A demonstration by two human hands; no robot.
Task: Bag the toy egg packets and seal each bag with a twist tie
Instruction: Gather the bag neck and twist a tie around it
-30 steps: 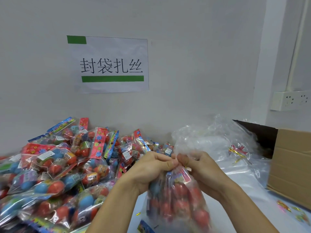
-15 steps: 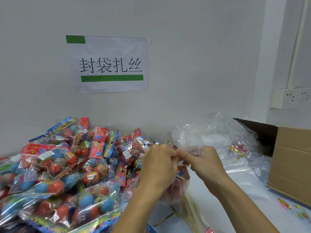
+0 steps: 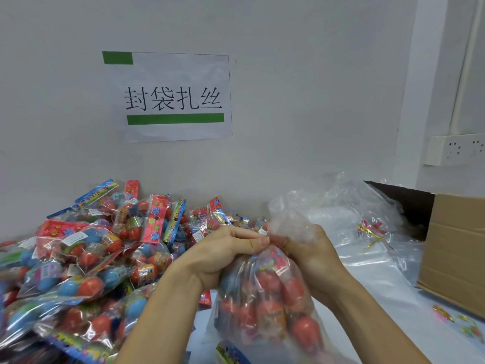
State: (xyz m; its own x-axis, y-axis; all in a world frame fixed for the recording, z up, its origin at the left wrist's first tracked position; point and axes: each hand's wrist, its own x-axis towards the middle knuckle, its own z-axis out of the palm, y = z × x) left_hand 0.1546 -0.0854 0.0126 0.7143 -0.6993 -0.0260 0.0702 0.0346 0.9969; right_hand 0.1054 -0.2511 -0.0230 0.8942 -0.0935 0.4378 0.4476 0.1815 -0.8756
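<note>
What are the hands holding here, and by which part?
Both the left hand and right hand grip the clear bag of toy eggs at its gathered neck.

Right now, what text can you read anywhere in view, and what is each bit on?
"封袋扎丝": black characters on the white paper sign taped to the wall, with green bars above and below.
Toy egg packets: header cards and white stickers carry print, too blurred to read.
Cardboard box, wall socket: no readable text.

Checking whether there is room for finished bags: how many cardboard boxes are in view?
1. The cardboard box stands at the right edge of the table, beside the pile of clear plastic bags. The frame cuts it off, so others may be hidden.
</note>
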